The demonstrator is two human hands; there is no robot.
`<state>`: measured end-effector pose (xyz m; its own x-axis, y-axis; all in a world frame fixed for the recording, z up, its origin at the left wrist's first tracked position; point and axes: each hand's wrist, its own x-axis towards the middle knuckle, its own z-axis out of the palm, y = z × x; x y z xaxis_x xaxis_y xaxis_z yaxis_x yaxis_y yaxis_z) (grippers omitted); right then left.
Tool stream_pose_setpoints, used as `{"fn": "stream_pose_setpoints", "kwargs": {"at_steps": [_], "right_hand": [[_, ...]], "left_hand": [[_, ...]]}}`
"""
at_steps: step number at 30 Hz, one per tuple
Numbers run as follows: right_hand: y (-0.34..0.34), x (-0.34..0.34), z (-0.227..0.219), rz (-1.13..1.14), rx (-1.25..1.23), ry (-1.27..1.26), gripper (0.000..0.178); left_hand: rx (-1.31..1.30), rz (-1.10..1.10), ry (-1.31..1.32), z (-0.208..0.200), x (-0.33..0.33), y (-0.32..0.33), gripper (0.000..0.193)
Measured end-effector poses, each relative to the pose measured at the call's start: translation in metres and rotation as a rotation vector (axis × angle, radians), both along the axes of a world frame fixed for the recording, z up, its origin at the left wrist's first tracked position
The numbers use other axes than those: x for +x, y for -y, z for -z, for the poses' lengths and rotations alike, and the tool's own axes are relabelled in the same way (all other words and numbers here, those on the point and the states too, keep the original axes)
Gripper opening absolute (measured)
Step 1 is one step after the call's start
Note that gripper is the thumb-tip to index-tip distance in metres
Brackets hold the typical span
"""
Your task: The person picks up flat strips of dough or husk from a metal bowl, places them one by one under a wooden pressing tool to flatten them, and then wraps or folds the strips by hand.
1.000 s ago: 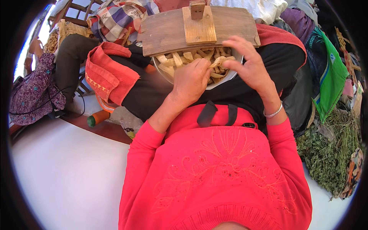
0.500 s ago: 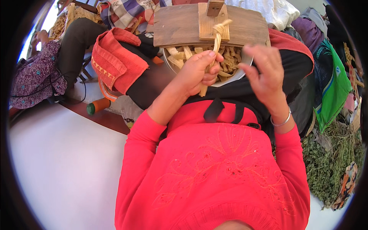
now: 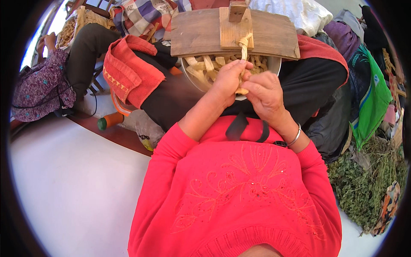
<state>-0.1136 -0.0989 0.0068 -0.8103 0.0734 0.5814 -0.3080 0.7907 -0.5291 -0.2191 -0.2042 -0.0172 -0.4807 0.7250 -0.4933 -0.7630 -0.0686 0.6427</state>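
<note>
A tan strip [image 3: 244, 52], twisted like cord and looped at its top end, stands up in front of a wooden board [image 3: 195, 35]. My left hand [image 3: 230, 80] is closed around its lower length. Just to the right, my right hand [image 3: 266, 92] pinches at the strip's bottom end, where a pale bit shows by the fingertips. The two hands touch or nearly touch. Beneath them, a white bowl [image 3: 186, 70] on my lap holds flat tan strips and several twisted ones; the board covers its far side.
A small wooden block [image 3: 237, 10] stands on the board. Red towels [image 3: 132, 70] lie over my legs. An orange spool [image 3: 112, 120] is at the left, near a seated person [image 3: 43, 85]. Dried green plants [image 3: 370, 184] and a green cloth [image 3: 373, 103] lie at the right.
My right hand has come down and left from beside the bowl, its fingers closing at the strip's lower end. My left hand has shifted slightly lower, still holding the strip.
</note>
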Motion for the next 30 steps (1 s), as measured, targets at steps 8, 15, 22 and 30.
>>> {"fn": "stream_pose_setpoints", "kwargs": {"at_steps": [8,15,22,30], "right_hand": [[-0.015,-0.010,0.004,0.168,-0.042,0.074,0.009],[-0.020,-0.012,0.042,0.208,-1.195,0.262,0.011],[-0.010,-0.017,0.035,0.238,-1.145,0.213,0.011],[-0.008,-0.015,0.030,0.155,-1.109,0.259,0.009]], "left_hand": [[-0.548,0.408,-1.753,-0.024,-0.006,0.010,0.016],[-0.284,0.082,-0.992,-0.002,0.004,0.006,0.013],[-0.194,-0.023,-1.168,0.005,0.010,0.001,0.010],[-0.321,-0.068,-1.743,-0.008,0.008,-0.001,0.017]]}}
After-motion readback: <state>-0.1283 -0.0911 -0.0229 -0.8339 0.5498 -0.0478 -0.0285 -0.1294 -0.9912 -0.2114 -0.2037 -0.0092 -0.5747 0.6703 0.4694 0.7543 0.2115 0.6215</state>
